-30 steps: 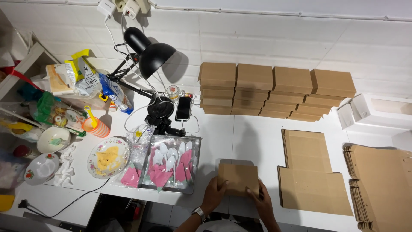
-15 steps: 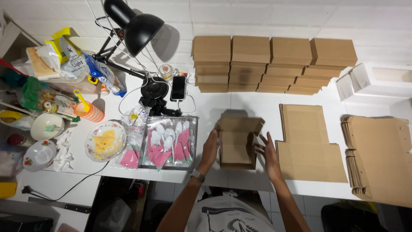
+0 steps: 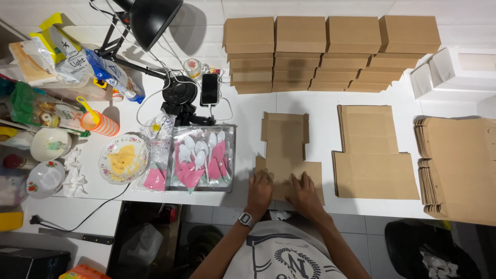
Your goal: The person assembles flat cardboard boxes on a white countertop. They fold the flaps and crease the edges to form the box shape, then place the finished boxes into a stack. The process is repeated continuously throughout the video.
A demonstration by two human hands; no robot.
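We press the flat box blank (image 3: 285,150) against the worktop (image 3: 320,98) edge — left hand (image 3: 260,189) and right hand (image 3: 304,191) both spread open, palms down, gripping nothing — pinning its near flaps flat.

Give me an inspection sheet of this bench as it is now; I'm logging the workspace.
Surface: white table, crowded on its left side.
Job's things: flat cardboard blank under both hands; second blank to its right; folded boxes stacked in rows at the back; pile of blanks at the right edge.
Clutter: tray of spoons, plate, bowls, food packets.
Hands: left hand and right hand press flat on the blank's near edge.
Cables: phone plugged in; lamp cord trails off the table.
Surroundings: white boxes; bin on the floor.
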